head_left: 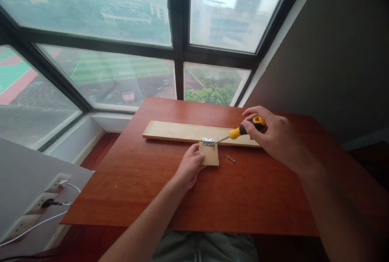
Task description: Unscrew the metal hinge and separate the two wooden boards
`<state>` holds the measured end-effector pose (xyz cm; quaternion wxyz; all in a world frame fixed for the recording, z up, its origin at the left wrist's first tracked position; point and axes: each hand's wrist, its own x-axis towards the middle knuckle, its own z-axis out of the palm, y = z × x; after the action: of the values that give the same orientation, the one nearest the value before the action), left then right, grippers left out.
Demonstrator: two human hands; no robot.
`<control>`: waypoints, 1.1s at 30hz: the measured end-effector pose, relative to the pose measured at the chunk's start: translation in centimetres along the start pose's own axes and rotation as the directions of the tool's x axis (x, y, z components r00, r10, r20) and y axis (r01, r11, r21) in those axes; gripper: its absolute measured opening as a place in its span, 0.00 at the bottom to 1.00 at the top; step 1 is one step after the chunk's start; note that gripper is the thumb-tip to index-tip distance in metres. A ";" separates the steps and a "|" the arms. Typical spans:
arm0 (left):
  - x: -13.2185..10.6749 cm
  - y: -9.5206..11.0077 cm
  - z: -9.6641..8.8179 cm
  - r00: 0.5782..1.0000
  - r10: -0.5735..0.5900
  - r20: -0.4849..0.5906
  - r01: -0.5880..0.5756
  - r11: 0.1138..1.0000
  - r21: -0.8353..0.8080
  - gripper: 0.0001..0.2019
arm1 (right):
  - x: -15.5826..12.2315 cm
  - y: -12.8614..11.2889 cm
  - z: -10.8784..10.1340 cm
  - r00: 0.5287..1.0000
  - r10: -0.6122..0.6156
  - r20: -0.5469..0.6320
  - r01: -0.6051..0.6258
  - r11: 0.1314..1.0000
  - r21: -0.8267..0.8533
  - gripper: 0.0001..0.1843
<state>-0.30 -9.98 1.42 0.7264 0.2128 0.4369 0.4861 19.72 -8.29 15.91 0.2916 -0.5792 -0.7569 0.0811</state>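
My left hand (pixel 191 164) grips the left edge of a small square wooden piece (pixel 209 157), its fingers closed on it. A silver metal hinge (pixel 208 142) sits along the top of this piece, beside the front edge of a long pale wooden board (pixel 176 130). In my right hand (pixel 270 134) is a yellow and black screwdriver (pixel 238 131), held by the handle and slanting down to the left. Its tip meets the right end of the hinge; whether it sits in a screw is too small to tell. A loose screw (pixel 230 159) lies right of the square piece.
Everything rests on a reddish-brown wooden table (pixel 136 197). Large windows (pixel 121 67) stand behind it, with a dark wall (pixel 328 51) at the right. At the lower left, white cables (pixel 39 225) and plugs run from wall sockets (pixel 39 205).
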 end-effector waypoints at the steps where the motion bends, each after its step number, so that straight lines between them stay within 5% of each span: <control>1: 0.0 0.0 0.0 1.000 -0.001 -0.002 0.001 1.000 0.004 0.20 | 0.0 0.1 0.0 1.000 -0.005 -0.002 0.005 1.000 0.003 0.10; 19: 0.0 0.0 -0.1 1.000 0.004 0.025 -0.004 1.000 0.001 0.20 | 0.3 0.3 -0.2 0.998 -0.063 0.006 0.063 0.998 0.022 0.05; 25: -0.1 0.0 0.0 1.000 0.002 0.022 -0.001 1.000 -0.002 0.21 | 0.5 0.8 -1.3 0.974 -0.136 0.181 0.119 0.988 0.101 0.20; 30: 0.0 -0.2 -0.3 0.999 0.000 0.032 0.000 1.000 0.002 0.22 | 0.5 0.4 -1.3 0.997 -0.007 0.082 0.020 0.987 -0.157 0.13; 33: 0.1 -0.2 -0.4 0.999 0.001 0.034 -0.001 1.000 -0.002 0.22 | 0.5 -0.1 -1.1 0.998 0.034 0.056 -0.018 0.967 -0.256 0.19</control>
<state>-0.50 -10.02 1.04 0.7336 0.2207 0.4237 0.4833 20.20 -8.07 17.06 0.1907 -0.6190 -0.7619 0.0044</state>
